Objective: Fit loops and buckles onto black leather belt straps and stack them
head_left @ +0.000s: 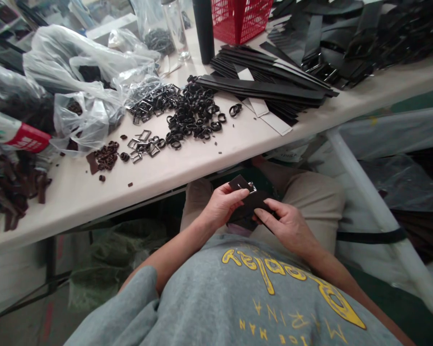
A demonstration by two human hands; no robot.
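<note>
Over my lap, below the table's front edge, a dark leather strap (253,203) is held between both hands. My left hand (224,204) pinches its end, thumb on top, beside a small silver buckle (252,188). Fingers of my right hand (286,223) are closed on the strap a little farther right. Up on the table lie a heap of black loops (197,108), a pile of metal buckles (155,103) and a small group of brown loops (107,156).
The pale table (187,170) spans the view. Black straps (267,86) are stacked at the right behind the loops, near a red basket (240,21) and a dark bottle (203,31). Plastic bags (82,62) and brown strips (14,185) lie left.
</note>
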